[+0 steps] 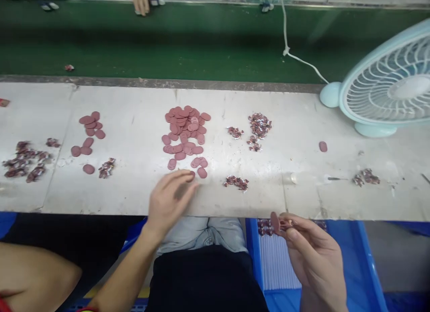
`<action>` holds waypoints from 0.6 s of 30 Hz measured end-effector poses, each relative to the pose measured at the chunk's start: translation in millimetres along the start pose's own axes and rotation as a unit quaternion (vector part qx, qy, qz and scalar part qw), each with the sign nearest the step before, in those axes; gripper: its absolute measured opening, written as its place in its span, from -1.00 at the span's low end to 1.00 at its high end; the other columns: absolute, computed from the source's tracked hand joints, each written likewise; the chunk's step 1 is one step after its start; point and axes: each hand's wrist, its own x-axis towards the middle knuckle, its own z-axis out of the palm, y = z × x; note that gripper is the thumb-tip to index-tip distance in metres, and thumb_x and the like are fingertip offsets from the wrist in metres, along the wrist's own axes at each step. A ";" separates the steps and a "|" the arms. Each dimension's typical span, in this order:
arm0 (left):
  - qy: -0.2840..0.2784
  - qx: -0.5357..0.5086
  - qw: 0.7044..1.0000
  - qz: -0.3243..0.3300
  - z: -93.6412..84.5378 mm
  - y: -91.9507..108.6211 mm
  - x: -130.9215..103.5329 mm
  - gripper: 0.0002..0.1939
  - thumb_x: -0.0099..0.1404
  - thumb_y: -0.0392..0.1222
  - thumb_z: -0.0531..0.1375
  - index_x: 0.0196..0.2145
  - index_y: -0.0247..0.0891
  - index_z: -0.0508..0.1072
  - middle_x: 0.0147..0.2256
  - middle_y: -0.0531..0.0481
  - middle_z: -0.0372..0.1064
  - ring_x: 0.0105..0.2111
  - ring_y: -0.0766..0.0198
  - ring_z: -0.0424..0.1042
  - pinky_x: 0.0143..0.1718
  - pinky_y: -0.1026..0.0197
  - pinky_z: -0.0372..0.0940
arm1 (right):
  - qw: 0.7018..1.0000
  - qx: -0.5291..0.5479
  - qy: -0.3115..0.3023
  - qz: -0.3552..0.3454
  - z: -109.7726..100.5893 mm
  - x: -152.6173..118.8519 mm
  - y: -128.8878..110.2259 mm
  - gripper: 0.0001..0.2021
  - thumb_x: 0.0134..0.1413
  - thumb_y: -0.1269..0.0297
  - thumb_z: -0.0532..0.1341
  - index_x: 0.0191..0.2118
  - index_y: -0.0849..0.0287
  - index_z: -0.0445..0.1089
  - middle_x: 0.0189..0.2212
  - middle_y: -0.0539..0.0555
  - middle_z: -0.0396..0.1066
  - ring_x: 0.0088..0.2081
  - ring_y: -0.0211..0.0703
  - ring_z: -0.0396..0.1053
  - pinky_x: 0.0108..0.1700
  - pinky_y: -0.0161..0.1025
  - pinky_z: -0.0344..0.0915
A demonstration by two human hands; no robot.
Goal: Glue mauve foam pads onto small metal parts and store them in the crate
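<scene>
Pinkish oval (275,223) in right hand (314,253), left reaching ovals (186,123)

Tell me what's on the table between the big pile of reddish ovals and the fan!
The head view shows a small crinkly cluster, a bigger crinkly cluster and one lone oval between the big pile and the fan.

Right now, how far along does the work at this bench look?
Probably done: the rows of dark pieces at the blue tray. In hand: the right hand holds an oval disc; the left hand is at the near edge of the disc pile. Seemingly remaining: that pile and the loose clusters to its right. The full count can't be told.
</scene>
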 end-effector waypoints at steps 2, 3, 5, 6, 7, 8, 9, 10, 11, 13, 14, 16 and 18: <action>-0.017 0.129 0.992 0.001 -5.3 -7.8 12.5 -0.77 0.29 -0.14 0.27 -0.10 -0.17 0.56 -0.08 -0.09 0.53 -0.04 0.04 0.47 0.06 0.00 0.33 | 0.997 -0.038 0.061 0.005 -34.6 -8.9 10.6 -0.75 -0.06 0.26 0.47 -0.19 0.07 0.57 -0.23 0.10 0.60 -0.19 -0.10 0.55 -0.13 -0.19 0.53; -0.035 0.164 0.986 -0.006 -5.8 -8.5 16.8 -0.77 0.31 -0.11 0.25 -0.09 -0.17 0.54 -0.11 -0.08 0.54 -0.06 0.04 0.48 0.01 0.03 0.35 | 0.994 -0.058 0.091 0.011 -51.8 -14.2 17.8 -0.72 -0.07 0.25 0.48 -0.17 0.07 0.55 -0.22 0.10 0.59 -0.17 -0.08 0.55 -0.11 -0.17 0.53; -0.066 0.205 0.976 -0.016 -5.1 -5.5 21.2 -0.77 0.34 -0.10 0.20 -0.08 -0.15 0.53 -0.16 -0.03 0.55 -0.14 0.09 0.51 -0.10 0.10 0.37 | 0.985 -0.100 0.141 0.025 -83.9 -25.8 36.2 -0.67 -0.09 0.22 0.48 -0.15 0.10 0.53 -0.22 0.11 0.58 -0.17 -0.07 0.54 -0.09 -0.12 0.52; -0.074 0.220 0.973 -0.015 -4.8 -3.1 21.8 -0.77 0.35 -0.10 0.19 -0.07 -0.14 0.53 -0.18 0.00 0.56 -0.19 0.12 0.52 -0.14 0.13 0.37 | 0.979 -0.120 0.161 0.032 -97.7 -31.8 47.4 -0.66 -0.10 0.22 0.48 -0.14 0.12 0.52 -0.22 0.12 0.58 -0.18 -0.06 0.54 -0.09 -0.11 0.52; -0.077 0.231 0.970 -0.010 -5.0 -0.9 21.8 -0.77 0.35 -0.10 0.19 -0.07 -0.13 0.53 -0.19 0.02 0.56 -0.24 0.16 0.53 -0.18 0.16 0.37 | 0.974 -0.138 0.175 0.042 -109.3 -37.7 59.9 -0.65 -0.09 0.20 0.48 -0.14 0.13 0.51 -0.23 0.13 0.59 -0.19 -0.05 0.55 -0.08 -0.09 0.51; -0.078 0.237 0.968 -0.006 -5.7 0.5 21.6 -0.78 0.35 -0.10 0.19 -0.08 -0.11 0.54 -0.19 0.05 0.57 -0.29 0.20 0.53 -0.20 0.18 0.37 | 0.969 -0.156 0.182 0.054 -118.5 -43.5 73.6 -0.66 -0.09 0.18 0.47 -0.15 0.15 0.51 -0.24 0.14 0.59 -0.19 -0.03 0.55 -0.07 -0.07 0.51; -0.078 0.236 0.969 -0.002 -6.8 0.7 21.6 -0.78 0.36 -0.11 0.19 -0.08 -0.10 0.55 -0.19 0.08 0.58 -0.32 0.24 0.53 -0.22 0.20 0.37 | 0.966 -0.173 0.181 0.068 -125.1 -49.2 88.3 -0.66 -0.07 0.15 0.46 -0.17 0.16 0.51 -0.23 0.16 0.59 -0.18 -0.01 0.56 -0.05 -0.04 0.50; -0.074 0.231 0.970 0.005 -8.3 -0.4 21.9 -0.79 0.36 -0.12 0.19 -0.08 -0.09 0.55 -0.17 0.11 0.58 -0.31 0.26 0.54 -0.23 0.22 0.38 | 0.964 -0.186 0.174 0.083 -129.1 -54.6 103.6 -0.67 -0.04 0.10 0.43 -0.18 0.17 0.51 -0.23 0.18 0.60 -0.16 0.02 0.56 -0.03 -0.01 0.49; -0.066 0.228 0.971 0.016 -9.7 -2.9 22.6 -0.79 0.36 -0.14 0.19 -0.09 -0.08 0.56 -0.15 0.12 0.58 -0.26 0.26 0.55 -0.22 0.23 0.40 | 0.962 -0.198 0.162 0.098 -130.6 -59.9 119.2 -0.68 -0.01 0.07 0.41 -0.20 0.18 0.51 -0.23 0.19 0.60 -0.15 0.04 0.56 -0.01 0.01 0.48; -0.041 0.234 0.970 0.058 -12.0 -10.4 25.4 -0.81 0.34 -0.18 0.21 -0.13 -0.09 0.59 -0.09 0.12 0.57 -0.11 0.22 0.55 -0.12 0.21 0.42 | 0.957 -0.223 0.130 0.128 -128.5 -69.8 148.8 -0.68 0.05 0.03 0.37 -0.22 0.19 0.52 -0.25 0.19 0.60 -0.16 0.03 0.56 0.00 0.03 0.47; -0.027 0.244 0.965 0.087 -12.5 -14.6 26.9 -0.83 0.32 -0.19 0.23 -0.15 -0.09 0.60 -0.08 0.11 0.57 -0.05 0.20 0.53 -0.07 0.18 0.42 | 0.954 -0.237 0.116 0.142 -126.0 -74.3 162.0 -0.69 0.10 0.04 0.35 -0.22 0.21 0.51 -0.25 0.17 0.59 -0.17 0.00 0.56 0.00 0.03 0.46; -0.001 0.259 0.957 0.133 -12.2 -21.1 29.0 -0.85 0.26 -0.21 0.28 -0.20 -0.10 0.62 -0.10 0.10 0.58 -0.04 0.18 0.54 -0.01 0.15 0.42 | 0.945 -0.264 0.098 0.163 -120.3 -81.9 183.5 -0.73 0.18 0.09 0.31 -0.19 0.23 0.50 -0.23 0.11 0.56 -0.17 -0.07 0.53 0.01 0.03 0.45; 0.017 0.254 0.958 0.134 -11.0 -23.5 27.6 -0.81 0.21 -0.24 0.32 -0.20 -0.09 0.63 -0.17 0.11 0.60 -0.09 0.17 0.56 -0.02 0.14 0.42 | 0.938 -0.286 0.088 0.178 -116.0 -87.7 198.3 -0.76 0.25 0.14 0.27 -0.14 0.23 0.47 -0.17 0.08 0.53 -0.14 -0.11 0.50 0.01 0.01 0.43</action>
